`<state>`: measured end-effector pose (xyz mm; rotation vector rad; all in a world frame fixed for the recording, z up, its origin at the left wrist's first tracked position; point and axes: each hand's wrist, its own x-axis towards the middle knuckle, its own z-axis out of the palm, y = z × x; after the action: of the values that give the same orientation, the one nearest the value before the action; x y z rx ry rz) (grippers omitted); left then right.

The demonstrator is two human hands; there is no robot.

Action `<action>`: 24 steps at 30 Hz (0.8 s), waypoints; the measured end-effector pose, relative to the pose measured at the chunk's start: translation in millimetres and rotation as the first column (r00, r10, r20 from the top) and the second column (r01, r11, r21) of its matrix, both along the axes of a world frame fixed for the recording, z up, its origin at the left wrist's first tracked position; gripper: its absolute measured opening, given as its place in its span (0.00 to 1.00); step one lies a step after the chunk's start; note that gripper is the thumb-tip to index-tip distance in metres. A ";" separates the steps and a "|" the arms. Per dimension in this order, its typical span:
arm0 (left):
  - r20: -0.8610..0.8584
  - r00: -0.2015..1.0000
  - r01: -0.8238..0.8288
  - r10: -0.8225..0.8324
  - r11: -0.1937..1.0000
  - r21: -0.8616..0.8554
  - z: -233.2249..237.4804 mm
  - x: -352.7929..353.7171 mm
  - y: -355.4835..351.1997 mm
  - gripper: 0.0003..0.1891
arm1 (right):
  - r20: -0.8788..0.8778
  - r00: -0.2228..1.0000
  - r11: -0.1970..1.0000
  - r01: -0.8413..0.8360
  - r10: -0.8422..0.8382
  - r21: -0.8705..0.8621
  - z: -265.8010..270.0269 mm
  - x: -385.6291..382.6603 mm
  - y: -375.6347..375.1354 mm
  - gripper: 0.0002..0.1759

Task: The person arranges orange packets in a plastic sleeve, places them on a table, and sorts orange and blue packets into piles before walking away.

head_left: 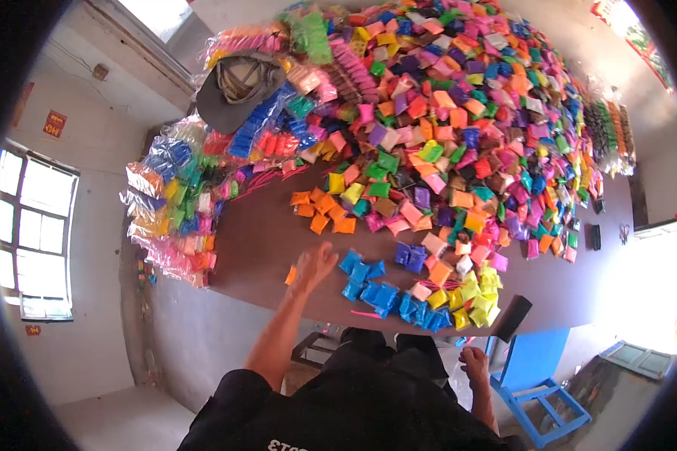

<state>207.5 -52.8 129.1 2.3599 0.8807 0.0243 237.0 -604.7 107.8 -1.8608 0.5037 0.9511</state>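
My left hand (317, 268) is over the brown table, between a group of small orange packets (320, 210) and a row of blue packets (376, 292). Its fingers are curled in, and whatever they may hold is hidden. A single orange packet (290, 275) lies beside that wrist. Beyond the front table edge, low on the right, is my right hand (474, 364), its fingers bent closed; I cannot make out anything in them. Yellow packets (475, 301) and a few purple packets (411, 256) lie right of the blue ones.
A huge heap of coloured packets (459, 113) covers the back of the table (256, 240). Clear bags of packets (177, 195) hang over the left end, with a dark cap (241, 86) behind. A black block (512, 319) sits at the front edge near a blue chair (538, 361).
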 end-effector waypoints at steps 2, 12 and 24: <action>0.042 0.999 0.026 -0.026 1.000 -0.006 -15.6 25.8 45.0 0.24 | -0.004 1.000 1.000 0.019 -0.019 -0.020 9.2 -6.1 16.6 0.22; -0.272 0.961 0.006 0.040 0.986 0.166 -92.4 78.5 74.4 0.55 | -0.089 0.961 0.957 0.247 -0.262 -0.151 10.9 -84.5 22.6 0.20; -0.051 0.997 0.071 -0.061 0.974 0.217 -57.8 100.0 32.0 0.51 | -0.070 0.960 0.955 0.259 -0.271 -0.141 32.3 -69.0 70.0 0.18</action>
<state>307.5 -20.8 71.3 2.6030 0.8575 0.0445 167.9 -534.8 140.1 -1.8144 0.8656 0.8379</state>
